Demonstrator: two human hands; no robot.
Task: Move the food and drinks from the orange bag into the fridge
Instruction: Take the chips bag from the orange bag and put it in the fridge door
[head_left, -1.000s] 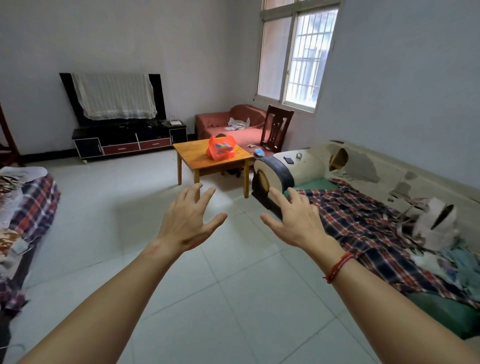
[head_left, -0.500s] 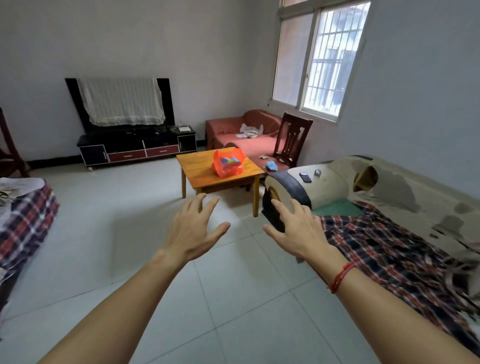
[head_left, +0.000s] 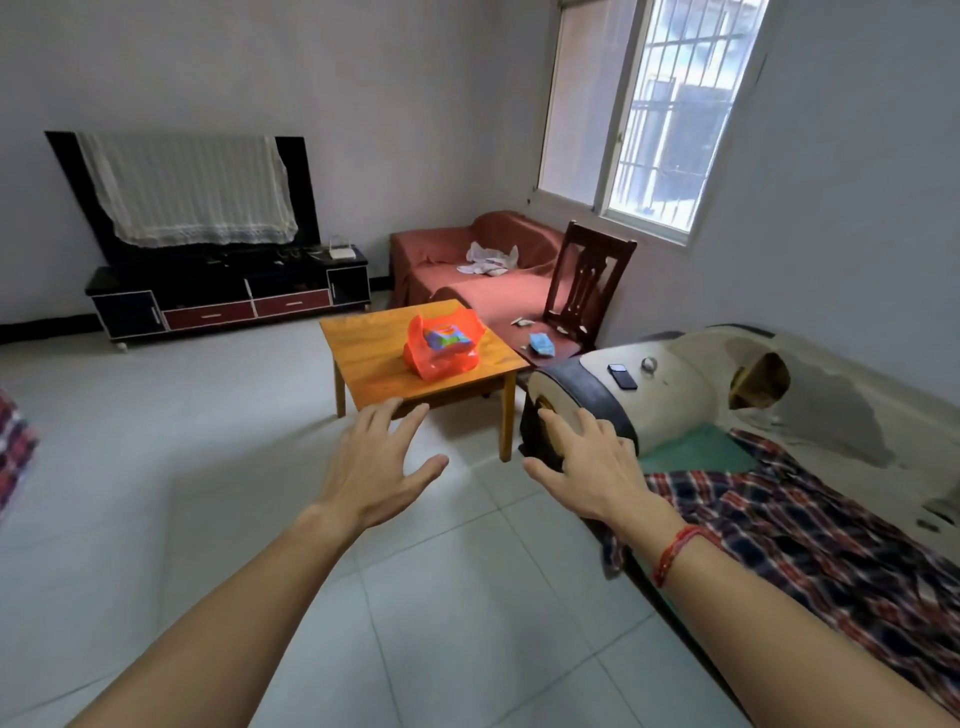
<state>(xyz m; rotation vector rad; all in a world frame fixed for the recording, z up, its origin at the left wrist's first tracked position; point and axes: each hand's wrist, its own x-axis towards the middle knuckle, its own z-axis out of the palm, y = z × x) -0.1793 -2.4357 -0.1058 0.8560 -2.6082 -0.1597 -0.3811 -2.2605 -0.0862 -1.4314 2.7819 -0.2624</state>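
Bag upright on table, mouth upward

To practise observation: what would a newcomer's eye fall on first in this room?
The bright orange bag on the small wooden table mid-room stands out most against the pale floor and walls. Next come the left forearm and right forearm, stretched forward from the bottom edge. Then the barred window at upper right, above a plaid blanket on the worn sofa.

Unclear to us
We cannot identify the colourful items inside the orange bag; the sofa runs off the right edge.
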